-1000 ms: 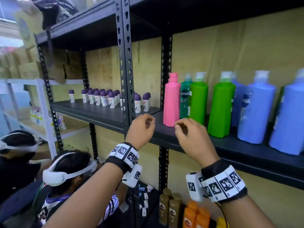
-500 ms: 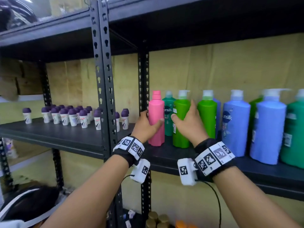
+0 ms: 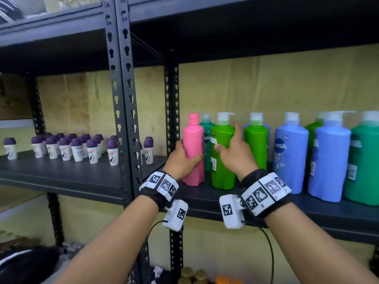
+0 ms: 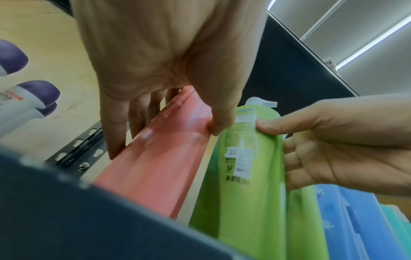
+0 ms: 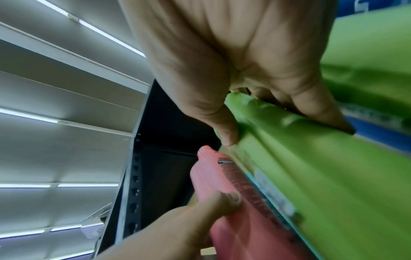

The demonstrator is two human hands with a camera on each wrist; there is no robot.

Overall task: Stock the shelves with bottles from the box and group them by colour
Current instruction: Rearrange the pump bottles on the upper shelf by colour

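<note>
— Where is the pink bottle you are handling?

— It stands upright at the left end of the dark shelf, just beside the rear upright post and near the front edge. Your left hand wraps around its lower body: thumb across the front, fingers round the far side, a firm hold.

— And your right hand?

— It grips the light green pump bottle just right of the pink one. The thumb presses the front face and the fingers curl round the right side, with the index finger pointing up along the edge. From the left wrist view the two bottles stand very close; I cannot tell whether they touch.

— What stands around them?

— A dark green bottle sits behind, between the two you hold. Further right along the shelf stand another light green bottle, then a blue bottle, a second blue bottle and a dark green one at the right edge of the view.

— And on the neighbouring shelf?

— Left of the front post, a cluster of small white roll-ons with purple caps stands on the same level.
</note>
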